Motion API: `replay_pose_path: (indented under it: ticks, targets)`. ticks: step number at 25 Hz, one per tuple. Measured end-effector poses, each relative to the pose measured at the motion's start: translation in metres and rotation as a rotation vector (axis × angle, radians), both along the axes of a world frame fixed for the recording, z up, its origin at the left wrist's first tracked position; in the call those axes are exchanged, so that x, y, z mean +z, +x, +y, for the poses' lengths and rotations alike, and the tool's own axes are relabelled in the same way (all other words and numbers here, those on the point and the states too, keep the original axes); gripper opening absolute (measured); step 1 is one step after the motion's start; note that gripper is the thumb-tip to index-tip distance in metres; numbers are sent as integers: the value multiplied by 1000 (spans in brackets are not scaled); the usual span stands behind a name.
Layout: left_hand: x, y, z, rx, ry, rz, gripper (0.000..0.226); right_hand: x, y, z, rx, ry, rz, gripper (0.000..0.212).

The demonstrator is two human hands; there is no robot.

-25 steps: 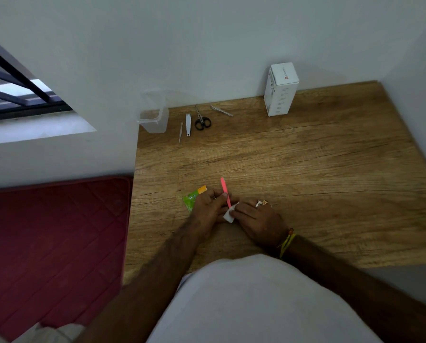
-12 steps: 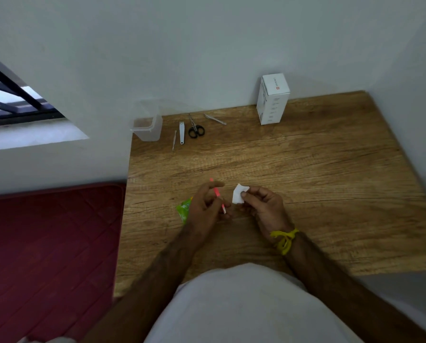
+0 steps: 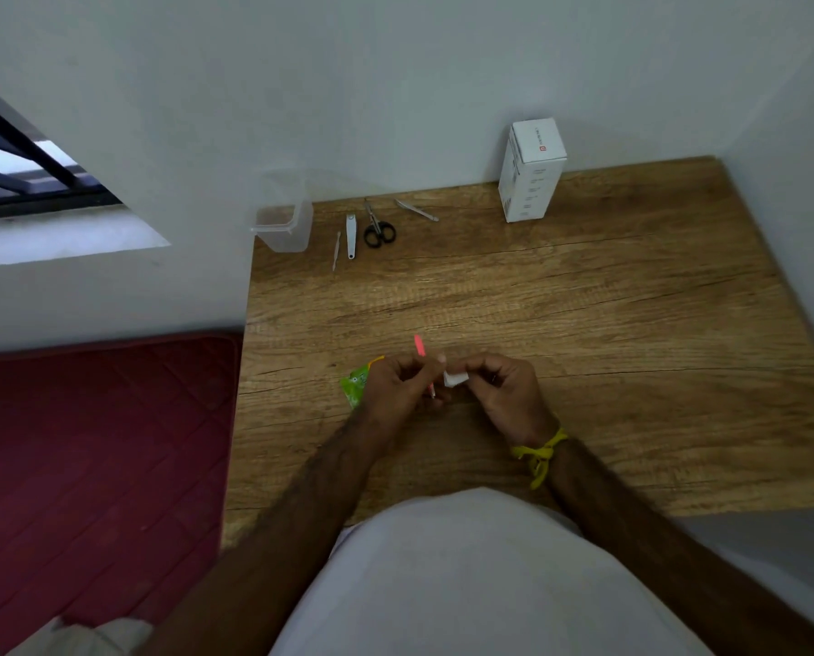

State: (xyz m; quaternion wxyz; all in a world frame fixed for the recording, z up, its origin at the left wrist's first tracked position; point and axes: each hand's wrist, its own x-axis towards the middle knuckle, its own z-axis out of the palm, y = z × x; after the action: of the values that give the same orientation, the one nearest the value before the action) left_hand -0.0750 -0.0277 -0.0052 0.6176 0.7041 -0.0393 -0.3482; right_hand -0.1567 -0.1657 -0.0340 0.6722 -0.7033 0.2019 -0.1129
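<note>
Fingers (image 3: 413, 372) of the left hand (image 3: 395, 388) are curled round a thin pink stick (image 3: 419, 345) and pinch it low down. Its pink end stands up and leans away beyond the knuckles. The right hand (image 3: 509, 395) pinches a small white pad (image 3: 454, 379) between thumb and fingertips, just to the right of the stick's lower tip. Whether pad and tip touch I cannot tell. Both things are held a little above the bench (image 3: 584, 324). A green packet (image 3: 355, 388) lies on the bench, half hidden under the outer side of the left fingers.

The work looks like wiping the stick's tip with the pad, and the grips are the weak point. So thin a stick can roll or twist in a two-finger pinch if the pad drags on it. A hard rub could pull the pad out of the right fingers. A tip pushed too far could also jab a right fingertip. The scissors (image 3: 379, 229) and the nail clipper (image 3: 351, 235) lie far beyond the fingers, well out of the way.
</note>
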Motion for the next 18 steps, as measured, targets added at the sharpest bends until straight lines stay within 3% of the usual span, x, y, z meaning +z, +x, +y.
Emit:
replay_pose_path:
  ticks: [3, 11, 16, 18]
  targets:
    - [-3, 1, 3, -17, 8, -50, 9, 0, -1, 1, 17, -52, 18, 18]
    - [-6, 2, 0, 11, 30, -52, 14, 4, 1, 0, -30, 55, 84, 18]
    - [-6, -1, -2, 58, 61, -108, 16, -1, 5, -2, -191, 340, 86, 31]
    - [-4, -3, -3, 57, 66, -118, 17, -2, 5, -1, -189, 337, 83, 33]
